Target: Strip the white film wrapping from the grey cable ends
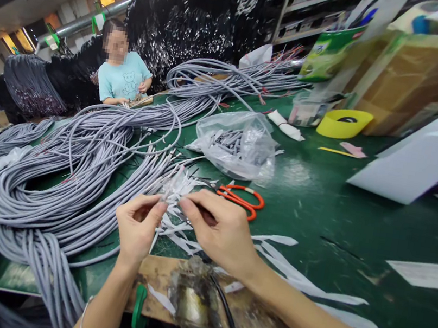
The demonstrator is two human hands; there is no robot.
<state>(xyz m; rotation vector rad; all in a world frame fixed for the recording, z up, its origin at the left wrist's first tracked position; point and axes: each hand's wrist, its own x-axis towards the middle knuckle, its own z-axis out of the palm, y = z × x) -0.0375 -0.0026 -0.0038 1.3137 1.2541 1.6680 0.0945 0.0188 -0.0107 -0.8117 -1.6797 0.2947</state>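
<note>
Above the wooden board, my left hand is closed in a pinch of thumb and forefinger. Facing it, my right hand pinches too, its fingertips a short gap from the left ones. What sits between either set of fingertips is too small and blurred to make out. Just behind and below the fingers lies a loose heap of thin white strips. The stripped ends of a grey cable bundle reach toward this heap from the left. Orange-handled scissors lie right behind my right hand.
Coiled grey cables cover the table's left side. A clear bag holds small grey pieces. Long white strips lie at right. A wooden board carries a stained metal device. Another person sits across.
</note>
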